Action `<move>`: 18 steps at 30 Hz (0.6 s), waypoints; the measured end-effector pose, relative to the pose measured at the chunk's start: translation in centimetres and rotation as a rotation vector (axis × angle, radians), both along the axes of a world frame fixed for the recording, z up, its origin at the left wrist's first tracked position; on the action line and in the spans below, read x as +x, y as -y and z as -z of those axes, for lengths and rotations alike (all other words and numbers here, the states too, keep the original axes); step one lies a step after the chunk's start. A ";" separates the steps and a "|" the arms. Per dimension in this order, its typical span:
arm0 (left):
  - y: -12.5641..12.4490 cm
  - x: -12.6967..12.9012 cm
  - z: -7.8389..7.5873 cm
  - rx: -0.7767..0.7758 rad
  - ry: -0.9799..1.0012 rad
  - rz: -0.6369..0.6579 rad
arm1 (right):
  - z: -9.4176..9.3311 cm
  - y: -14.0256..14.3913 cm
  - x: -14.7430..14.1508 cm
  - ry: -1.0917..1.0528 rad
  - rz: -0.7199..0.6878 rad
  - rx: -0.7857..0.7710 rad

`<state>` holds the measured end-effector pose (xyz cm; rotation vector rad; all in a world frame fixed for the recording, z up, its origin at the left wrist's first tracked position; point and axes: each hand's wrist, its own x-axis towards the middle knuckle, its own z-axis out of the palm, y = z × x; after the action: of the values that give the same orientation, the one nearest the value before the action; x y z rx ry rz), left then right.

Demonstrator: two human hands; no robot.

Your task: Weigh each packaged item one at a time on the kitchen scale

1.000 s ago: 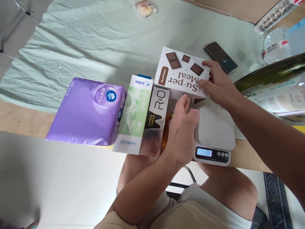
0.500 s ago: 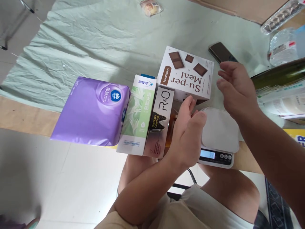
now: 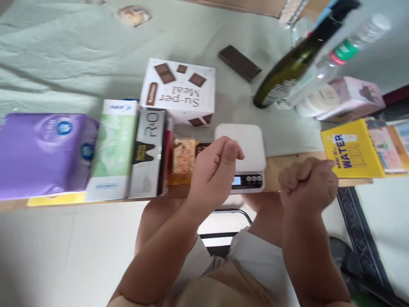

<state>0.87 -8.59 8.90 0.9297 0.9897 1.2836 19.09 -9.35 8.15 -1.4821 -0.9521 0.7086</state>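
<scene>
White scale just beyond the left hand, fingers curled empty; right hand fisted, clear of it

Two hands, one scale, one phone, one wine bottle

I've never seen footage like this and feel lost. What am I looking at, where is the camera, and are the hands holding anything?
The camera sits on a person's head, looking down at their own two bare hands and lap. The left hand and right hand are both curled loosely and hold nothing. Between them, at the table edge, stands a small white kitchen scale. To its left lie a purple tissue pack, a green box and a grey box. Behind is a white chocolate meal box, a phone and a dark green bottle.
</scene>
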 end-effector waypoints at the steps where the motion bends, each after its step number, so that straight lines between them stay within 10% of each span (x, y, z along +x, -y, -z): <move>1: 0.1 0.9 0.1 0.045 -0.052 0.021 | 0.2 0.1 1.0 -0.009 0.023 0.061; 8: 0.3 8.7 0.9 0.445 -0.492 0.202 | 2.2 -0.3 10.5 -0.276 0.316 0.534; 12: -0.2 14.8 0.8 0.409 -0.465 0.344 | 3.3 -1.3 15.9 -0.219 0.605 0.861; 15: -2.5 20.9 -0.3 0.365 -0.402 0.401 | 4.0 -1.8 18.5 -0.098 0.744 0.874; 18: -6.7 27.5 -1.5 0.431 -0.344 0.173 | 5.2 -2.0 20.2 0.002 0.652 0.766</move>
<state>28.35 -1.93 10.38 1.5760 0.8799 1.2342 39.29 -7.37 2.99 -0.9942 -0.5734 -0.1406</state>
